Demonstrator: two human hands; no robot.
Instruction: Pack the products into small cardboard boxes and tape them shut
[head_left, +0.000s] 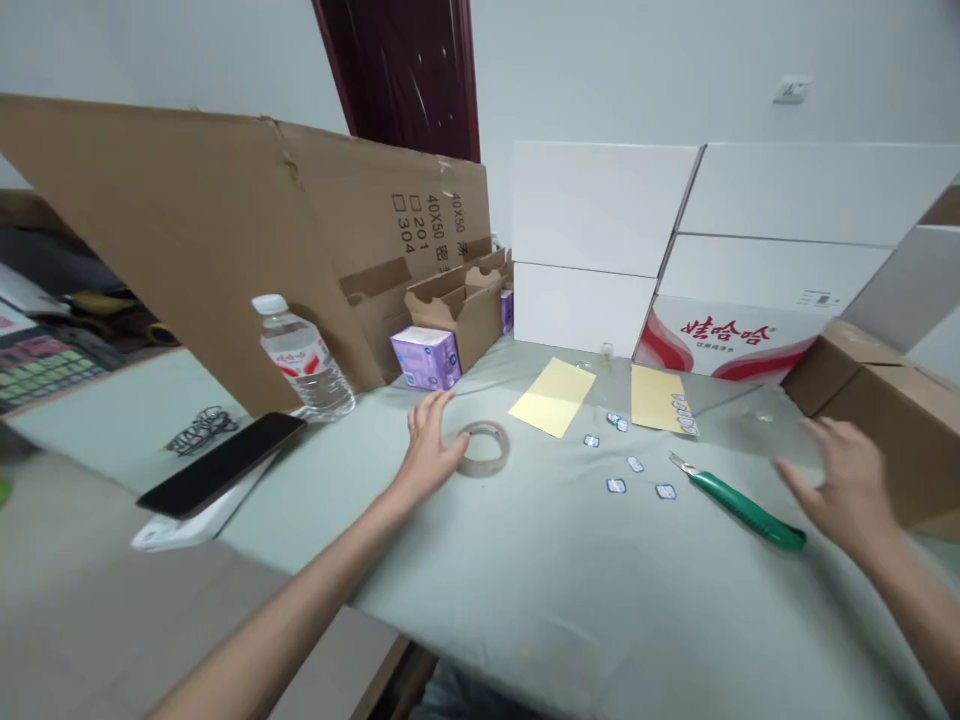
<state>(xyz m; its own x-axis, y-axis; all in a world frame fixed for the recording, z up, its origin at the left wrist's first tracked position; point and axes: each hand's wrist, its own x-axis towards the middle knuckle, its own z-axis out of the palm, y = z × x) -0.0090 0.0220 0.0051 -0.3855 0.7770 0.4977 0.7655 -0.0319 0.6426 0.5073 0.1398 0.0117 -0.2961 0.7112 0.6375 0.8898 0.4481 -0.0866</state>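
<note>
My left hand (pixel 429 445) rests on the grey-green table (pixel 525 580) with its fingers spread, the thumb touching a clear tape roll (pixel 484 448). Out to the right, my right hand (pixel 844 478) hovers with fingers apart and nothing in it, between a green utility knife (pixel 742 503) and a brown cardboard box (pixel 892 420). Several small blue-and-white stickers (pixel 626 470) lie scattered between the hands. Two yellow paper sheets (pixel 553 396) (pixel 655 398) lie behind them.
A large flat cardboard sheet (pixel 195 220) leans at the back left, beside a water bottle (pixel 304 360), a purple tissue pack (pixel 427 357) and a small open carton (pixel 465 300). A black phone (pixel 221 463) lies on a white object. White boxes (pixel 675 230) stack behind.
</note>
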